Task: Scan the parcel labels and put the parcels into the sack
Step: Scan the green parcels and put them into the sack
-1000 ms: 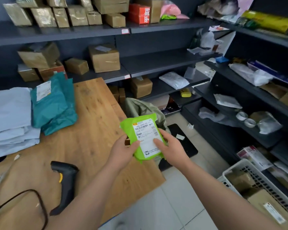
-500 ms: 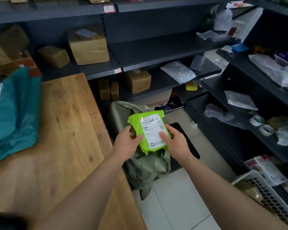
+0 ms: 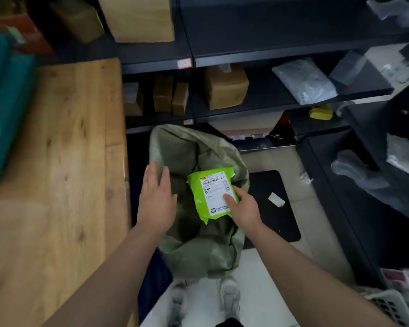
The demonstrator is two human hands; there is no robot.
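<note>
sack [image 3: 198, 251] right of table [image 3: 57, 185] | parcel [image 3: 213, 193] over sack mouth — shelves [image 3: 246, 60] behind

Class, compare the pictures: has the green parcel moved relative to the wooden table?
Yes. The green parcel has gone from above the edge of the wooden table rightward to over the mouth of the sack, gripped by the right hand alone.

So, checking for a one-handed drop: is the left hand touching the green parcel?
Apart. The head view shows sack fabric between the left hand and the parcel; only the right hand holds it.
</note>
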